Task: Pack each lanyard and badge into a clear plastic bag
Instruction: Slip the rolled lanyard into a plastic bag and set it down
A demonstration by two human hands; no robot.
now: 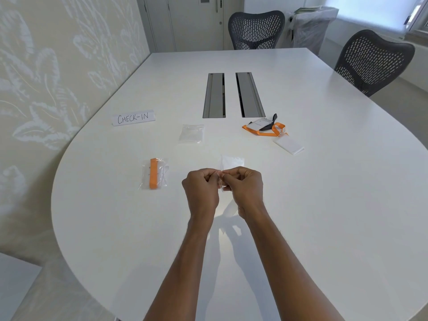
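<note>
My left hand and my right hand meet above the white table, both pinching the near edge of a clear plastic bag. The bag reaches away from my fingers and looks empty. To the left lies a packed bag holding an orange lanyard. Farther back sits a small stack of empty clear bags. At the right, a loose orange lanyard and a black lanyard lie tangled over a white badge. Another white badge lies beside them.
A paper sign reading CHECK-IN stands at the back left. Two grey cable hatches run along the table's middle. Two dark mesh chairs stand at the far end and right side. A patterned wall borders the left.
</note>
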